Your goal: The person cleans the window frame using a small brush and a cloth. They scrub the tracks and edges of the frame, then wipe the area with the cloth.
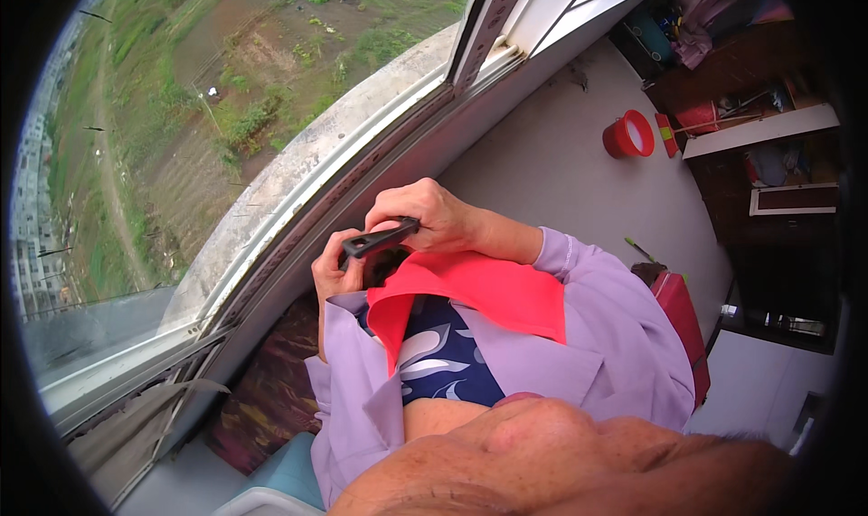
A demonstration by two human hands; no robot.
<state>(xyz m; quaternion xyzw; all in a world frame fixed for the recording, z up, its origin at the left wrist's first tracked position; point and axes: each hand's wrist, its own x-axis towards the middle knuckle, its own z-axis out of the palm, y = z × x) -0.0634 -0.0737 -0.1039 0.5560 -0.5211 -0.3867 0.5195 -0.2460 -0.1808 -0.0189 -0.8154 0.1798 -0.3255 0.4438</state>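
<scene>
A black handle (pixel 384 238) with an elongated hole in its end lies across my two hands, in front of my chest and beside the window. My right hand (pixel 434 216) is closed, its curled fingers gripping the handle's right part. My left hand (pixel 333 267) bends its fingers round the holed end. Below the handle, a dark part shows between my hands; what the handle belongs to is hidden. A bright red cloth (pixel 479 286) hangs over my chest, just under my right wrist, on top of a light purple jacket (pixel 615 335).
An open window with a white sill frame (pixel 298 200) runs along my left, high above green land. On the pale floor stand a red bucket (pixel 628 135) and a red dustpan (pixel 666 135). Dark shelves (pixel 787 191) with household things line the right. A red case (pixel 680 326) stands nearer.
</scene>
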